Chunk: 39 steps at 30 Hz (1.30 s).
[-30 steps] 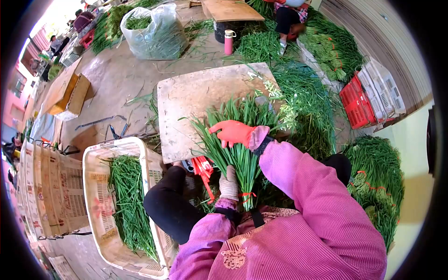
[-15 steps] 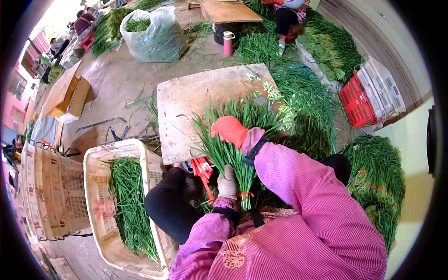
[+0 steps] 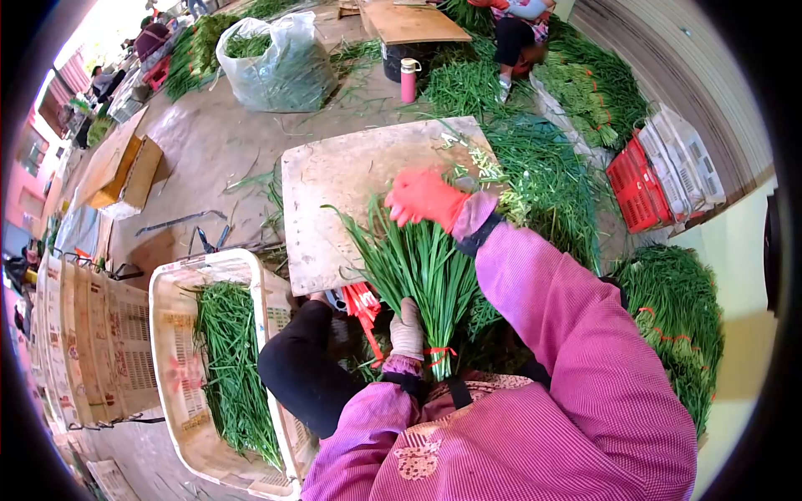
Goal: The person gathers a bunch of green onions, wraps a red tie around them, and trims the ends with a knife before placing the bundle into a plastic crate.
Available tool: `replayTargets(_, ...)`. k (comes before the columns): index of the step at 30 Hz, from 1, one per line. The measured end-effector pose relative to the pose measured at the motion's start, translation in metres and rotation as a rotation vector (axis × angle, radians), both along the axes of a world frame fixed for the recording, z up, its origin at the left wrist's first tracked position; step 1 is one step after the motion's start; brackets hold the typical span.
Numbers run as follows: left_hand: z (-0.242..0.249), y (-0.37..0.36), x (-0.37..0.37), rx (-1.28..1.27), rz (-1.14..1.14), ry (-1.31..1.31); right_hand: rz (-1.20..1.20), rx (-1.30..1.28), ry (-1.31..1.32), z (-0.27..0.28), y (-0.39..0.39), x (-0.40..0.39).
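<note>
A bunch of long green garlic chives (image 3: 426, 280) stands upright in front of me, a red band (image 3: 440, 351) around its pale stem ends. My left hand (image 3: 407, 332), in a whitish glove, is closed around the side of the bunch, its thumb showing and its other fingers hidden. Over the leaf tips is my right hand (image 3: 426, 200) in an orange-red glove, its fingers loosely bent and a little apart. A worn board (image 3: 326, 175) lies behind the bunch, and red strips (image 3: 362, 305) hang at its near edge.
To my left stands a white crate (image 3: 167, 334) with loose greens inside, beside stacked crates (image 3: 100, 334). Loose chives (image 3: 543, 167) and trimmings lie right of the board. Banded bunches (image 3: 677, 317) are piled at right. Farther off are a plastic bag (image 3: 280, 75), a pink bottle (image 3: 408, 81) and another person (image 3: 514, 37).
My right hand has moved up and away from me, from the middle of the leaves to their tips. The leaves are less spread at the top. My left hand keeps its hold.
</note>
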<state>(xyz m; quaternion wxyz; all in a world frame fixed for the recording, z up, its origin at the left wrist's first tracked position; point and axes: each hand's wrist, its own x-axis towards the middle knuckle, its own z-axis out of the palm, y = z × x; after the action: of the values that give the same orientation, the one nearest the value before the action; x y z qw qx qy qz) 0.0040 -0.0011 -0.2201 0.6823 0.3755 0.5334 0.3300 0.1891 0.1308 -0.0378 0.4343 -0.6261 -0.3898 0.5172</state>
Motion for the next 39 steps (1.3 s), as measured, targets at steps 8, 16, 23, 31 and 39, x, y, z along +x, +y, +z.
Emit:
replayTargets(8, 0.023, 0.0, -0.004, 0.004, -0.056, 0.131, 0.286, -0.152, -0.12, -0.062, -0.028, -0.035)
replayTargets(16, 0.023, -0.001, -0.002, 0.003, -0.049, 0.139, 0.03, -0.129, -0.127, -0.058, -0.049, -0.034)
replayTargets(23, 0.013, 0.0, -0.004, 0.043, -0.13, 0.155, 0.217, 0.073, -0.901, -0.07, -0.061, -0.048)
replayTargets(31, 0.074, 0.003, -0.004, -0.548, -0.034, -0.506, -0.424, 0.185, 0.144, 0.013, -0.108, -0.013)
replayTargets(39, 0.069, 0.001, 0.016, -0.682, -0.194, -0.649, -0.299, 0.261, -0.091, -0.078, -0.192, -0.016)
